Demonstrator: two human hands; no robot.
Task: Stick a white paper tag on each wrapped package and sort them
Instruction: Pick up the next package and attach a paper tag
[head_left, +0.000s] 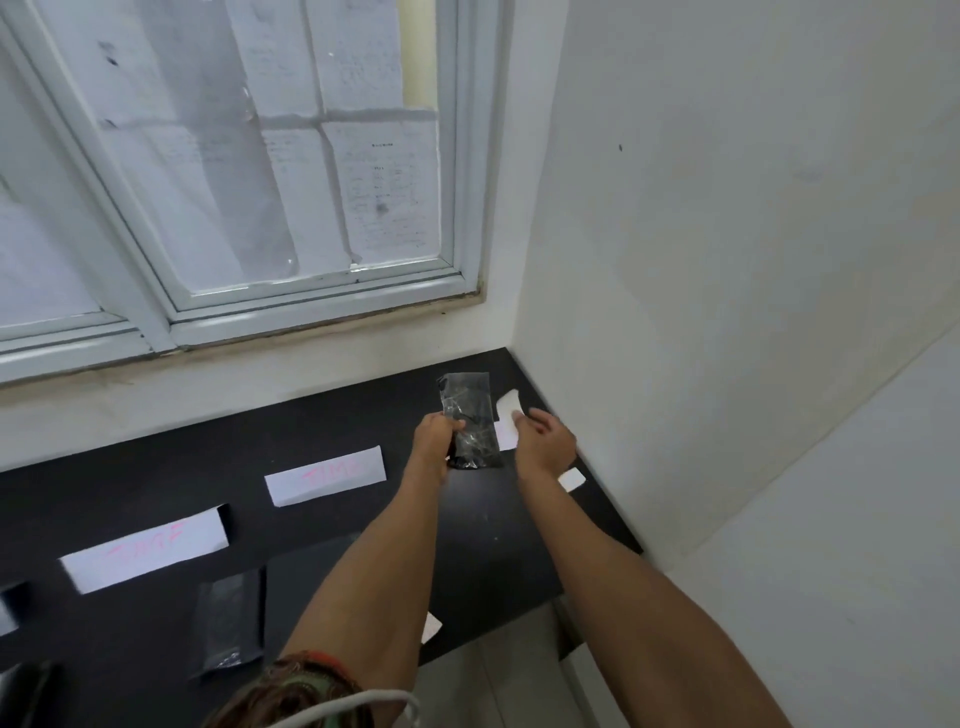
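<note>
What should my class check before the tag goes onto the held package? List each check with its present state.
1. The left hand grips the wrapped package: ok.
2. The right hand pinches a white tag: ok.
3. The tag is stuck on the package: not ok, it is held beside it.
4. The sticky side faces the package: cannot tell.
5. The sorting labels lie on the counter: ok.

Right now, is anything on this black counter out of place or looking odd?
One small white tag lies alone near the counter's front edge, partly hidden by the left forearm, far from the other tags by the wall. The nearer long label's right end also curls up. Nothing looks spilled.
</note>
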